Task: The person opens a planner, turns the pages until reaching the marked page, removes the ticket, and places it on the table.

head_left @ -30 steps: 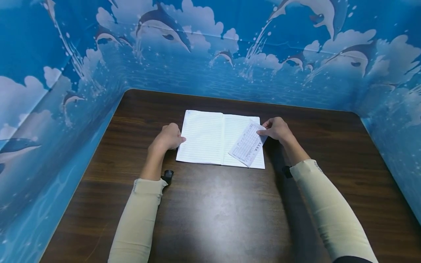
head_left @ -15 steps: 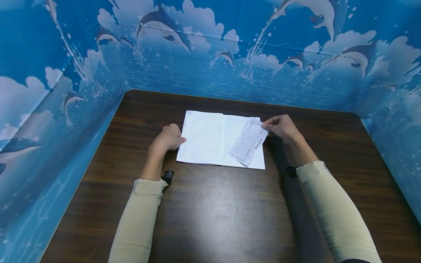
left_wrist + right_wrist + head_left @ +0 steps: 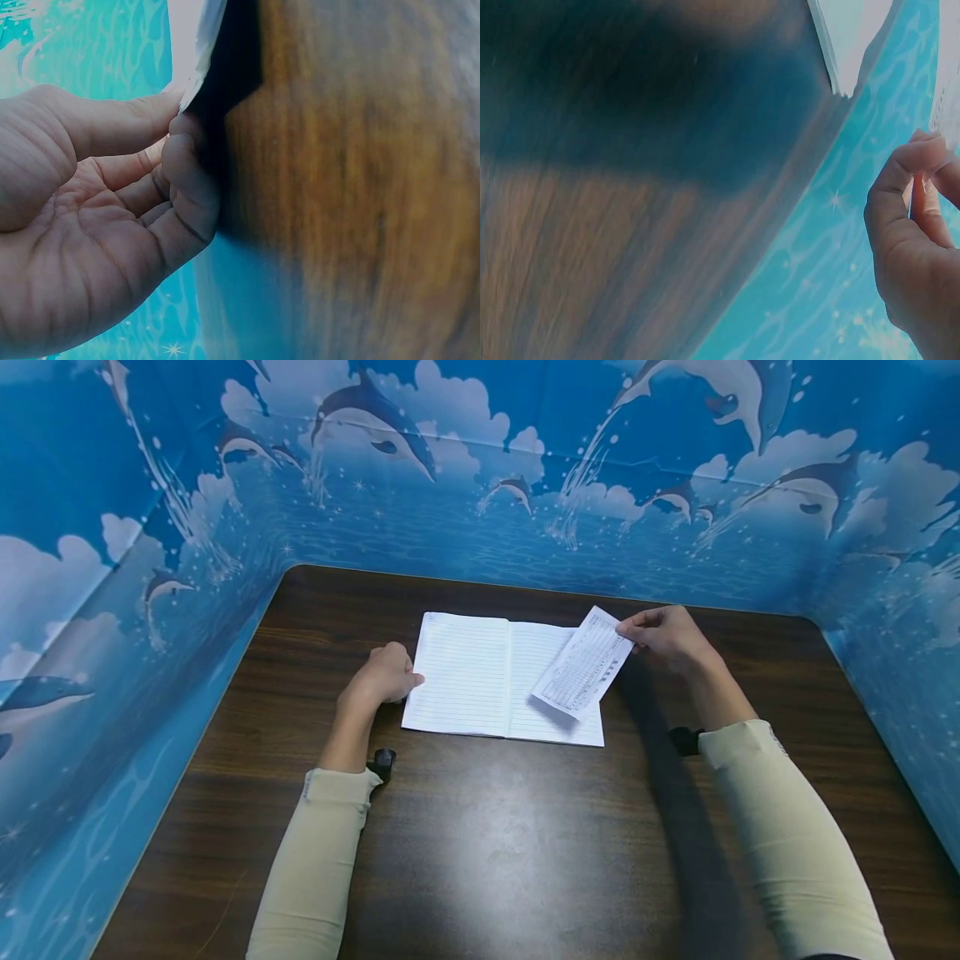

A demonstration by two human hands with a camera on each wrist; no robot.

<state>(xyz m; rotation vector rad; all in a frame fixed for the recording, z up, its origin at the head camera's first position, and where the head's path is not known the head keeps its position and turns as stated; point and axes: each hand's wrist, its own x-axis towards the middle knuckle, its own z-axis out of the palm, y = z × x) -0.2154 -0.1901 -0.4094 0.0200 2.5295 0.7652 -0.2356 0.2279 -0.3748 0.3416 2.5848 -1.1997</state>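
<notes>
An open notebook (image 3: 462, 677) with lined white pages lies on the brown wooden table (image 3: 480, 827). At its left edge, my left hand (image 3: 386, 673) pinches the pages between thumb and curled fingers; the left wrist view shows the notebook's edge (image 3: 196, 56) caught at the thumb tip. My right hand (image 3: 667, 635) pinches a printed paper slip (image 3: 583, 664) by its right edge. The slip is tilted above the right-hand page and casts a shadow on it. In the right wrist view, part of the slip (image 3: 948, 82) rises from the fingertips.
A blue dolphin-print cloth (image 3: 420, 527) surrounds the table at the back and sides. Dark wrist bands with small cameras sit at both wrists, below pale sleeves (image 3: 795, 835).
My right hand has moved up and to the right, lifting the paper slip off the notebook's right page. The left hand and the notebook have stayed in place.
</notes>
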